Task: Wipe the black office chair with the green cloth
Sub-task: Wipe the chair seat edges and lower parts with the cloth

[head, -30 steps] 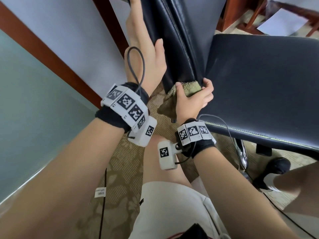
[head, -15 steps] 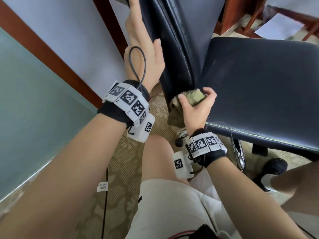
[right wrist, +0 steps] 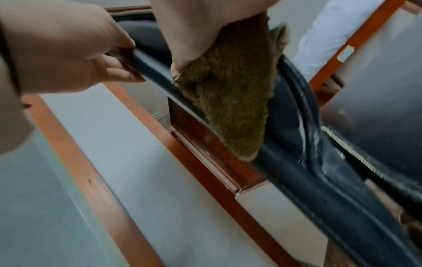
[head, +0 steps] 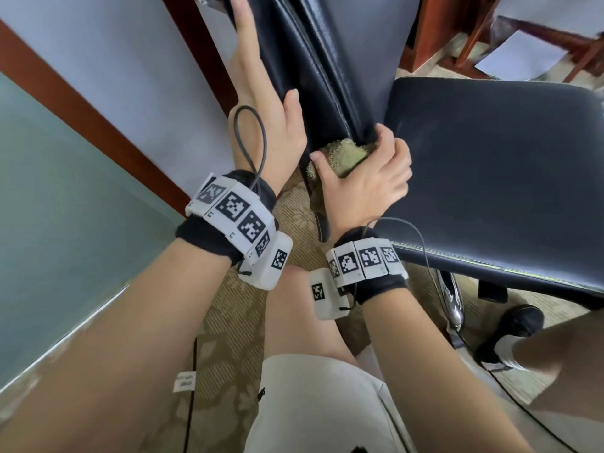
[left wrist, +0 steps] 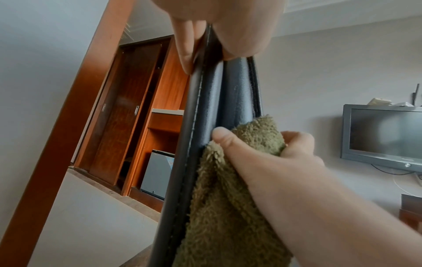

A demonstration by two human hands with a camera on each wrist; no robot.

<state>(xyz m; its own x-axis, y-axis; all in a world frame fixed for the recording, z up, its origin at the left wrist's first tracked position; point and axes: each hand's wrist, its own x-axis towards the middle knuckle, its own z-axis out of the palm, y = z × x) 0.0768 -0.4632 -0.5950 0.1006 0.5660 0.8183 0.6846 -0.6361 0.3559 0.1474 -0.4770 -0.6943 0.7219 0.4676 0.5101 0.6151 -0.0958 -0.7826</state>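
Head view: green cloth (head: 343, 156) against black office chair (head: 330, 76) edge

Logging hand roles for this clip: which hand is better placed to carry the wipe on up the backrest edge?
The right hand: it already grips the green cloth against the backrest edge of the black office chair. The left hand holds that edge higher up, steadying it.

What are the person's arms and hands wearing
Both forearms are bare, with no sleeves or gloves. The left hand and right hand each have a black wristband carrying a row of white square tags printed with black patterns, a small white box with one more tag, and a thin black cable looping over the wrist.
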